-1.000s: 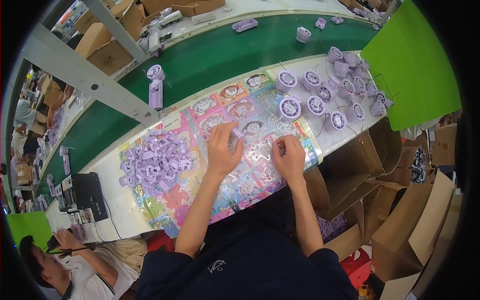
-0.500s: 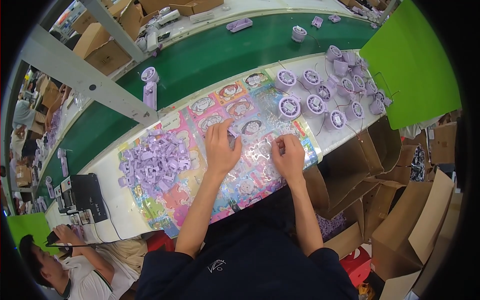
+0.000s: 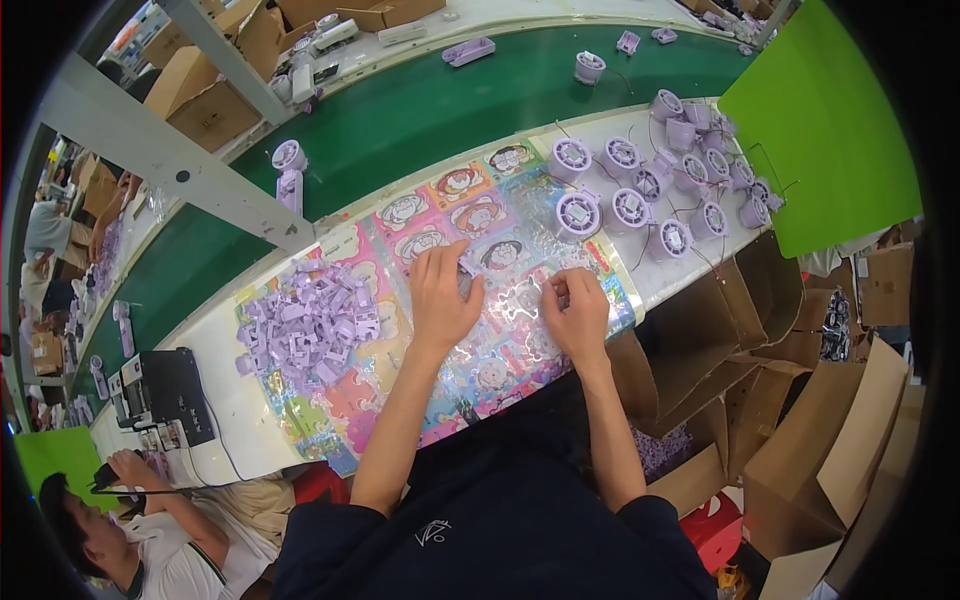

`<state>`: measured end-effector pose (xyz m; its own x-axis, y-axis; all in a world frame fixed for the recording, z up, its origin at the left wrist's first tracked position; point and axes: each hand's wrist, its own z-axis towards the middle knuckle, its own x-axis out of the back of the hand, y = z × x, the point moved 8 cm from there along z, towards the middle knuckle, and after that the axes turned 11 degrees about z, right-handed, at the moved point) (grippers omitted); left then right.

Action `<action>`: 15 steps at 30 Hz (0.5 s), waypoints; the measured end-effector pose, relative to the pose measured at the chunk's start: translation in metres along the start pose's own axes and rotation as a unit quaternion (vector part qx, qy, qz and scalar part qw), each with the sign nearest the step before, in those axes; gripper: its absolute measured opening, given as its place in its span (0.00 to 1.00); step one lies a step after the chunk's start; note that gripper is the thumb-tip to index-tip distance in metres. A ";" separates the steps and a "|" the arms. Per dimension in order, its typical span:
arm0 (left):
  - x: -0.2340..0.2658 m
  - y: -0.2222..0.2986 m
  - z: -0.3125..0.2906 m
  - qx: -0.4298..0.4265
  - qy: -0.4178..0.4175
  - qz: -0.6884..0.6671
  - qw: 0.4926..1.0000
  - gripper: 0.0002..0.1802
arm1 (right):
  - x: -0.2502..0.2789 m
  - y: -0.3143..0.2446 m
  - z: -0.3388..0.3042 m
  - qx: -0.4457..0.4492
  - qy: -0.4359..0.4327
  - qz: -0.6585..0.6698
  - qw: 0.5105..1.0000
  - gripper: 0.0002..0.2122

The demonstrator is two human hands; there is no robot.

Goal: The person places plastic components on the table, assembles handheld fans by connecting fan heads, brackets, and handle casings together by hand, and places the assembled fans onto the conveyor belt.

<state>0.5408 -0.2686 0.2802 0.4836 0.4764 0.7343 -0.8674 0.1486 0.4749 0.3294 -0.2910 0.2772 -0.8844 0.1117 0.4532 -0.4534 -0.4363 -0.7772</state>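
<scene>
My left hand rests over the colourful printed mat, its fingers curled round a small lilac plastic part. Much of that part is hidden by the fingers. To the right, my right hand hovers low above the mat with its thumb and fingers drawn together; what they hold, if anything, does not show. A heap of small lilac plastic parts lies on the mat left of my left hand. Beyond my right hand stand several round lilac fan housings with thin wires.
A green conveyor belt runs behind the bench, carrying scattered lilac parts. A green panel stands at the right, above cardboard boxes. A black device sits at the left, near a seated co-worker. A grey post slants across the belt.
The lilac pieces on the conveyor belt have shifted slightly to the left. Both my hands stay nearly in place, the left one still around the small lilac part.
</scene>
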 end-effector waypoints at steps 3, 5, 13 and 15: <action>0.000 -0.003 0.001 0.008 0.004 0.000 1.000 0.28 | -0.003 0.001 0.001 0.011 -0.003 -0.007 1.000 0.05; -0.002 -0.013 0.002 0.034 0.001 -0.027 0.999 0.26 | -0.006 0.003 0.003 0.024 -0.007 -0.009 1.000 0.05; 0.002 -0.052 0.049 0.226 0.156 -0.266 0.924 0.18 | -0.038 -0.007 0.033 -0.064 -0.039 0.082 0.994 0.05; -0.005 -0.061 0.056 0.269 0.212 -0.268 0.901 0.16 | -0.068 -0.016 0.061 -0.056 -0.040 0.143 0.987 0.05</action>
<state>0.5976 -0.3285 0.2751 0.6280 0.7667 0.1330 -0.2863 0.0688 0.9557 0.4034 -0.3463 0.2860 -0.9683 -0.0741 0.2384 -0.2006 -0.3370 -0.9199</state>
